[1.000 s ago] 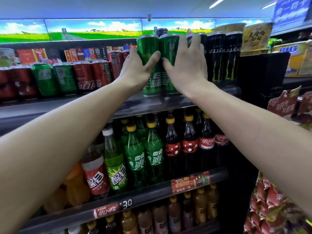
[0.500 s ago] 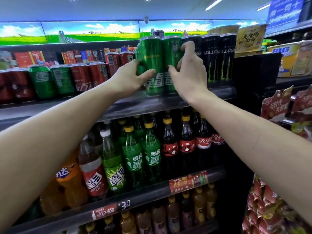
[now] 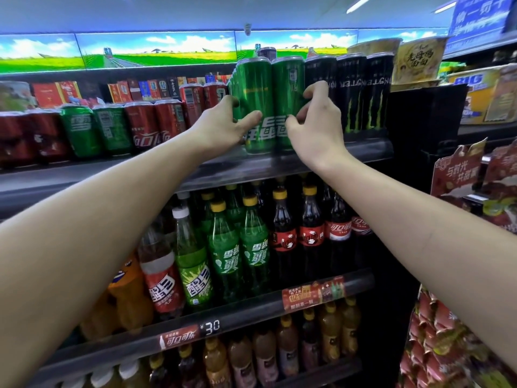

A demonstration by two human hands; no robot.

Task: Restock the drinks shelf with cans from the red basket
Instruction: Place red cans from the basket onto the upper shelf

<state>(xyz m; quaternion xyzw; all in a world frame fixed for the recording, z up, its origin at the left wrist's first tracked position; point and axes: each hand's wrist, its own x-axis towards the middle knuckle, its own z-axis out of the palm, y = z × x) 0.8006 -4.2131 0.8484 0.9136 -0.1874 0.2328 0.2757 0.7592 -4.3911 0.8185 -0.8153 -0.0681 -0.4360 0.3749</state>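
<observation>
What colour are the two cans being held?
Green, with white lettering; head view.

The two tall green cans (image 3: 258,107) at the shelf front look like smooth metal with a glossy, slightly satin sheen. The black cans (image 3: 361,91) beside them are darker metal, with shiny rims. The shelf (image 3: 335,158) has a hard dark edge fronted by a clear glossy plastic strip. Below, the green bottles (image 3: 237,247) are see-through shiny plastic with matt yellow caps and printed plastic labels. The red packets (image 3: 436,331) at the right look like crinkled glossy foil.
</observation>
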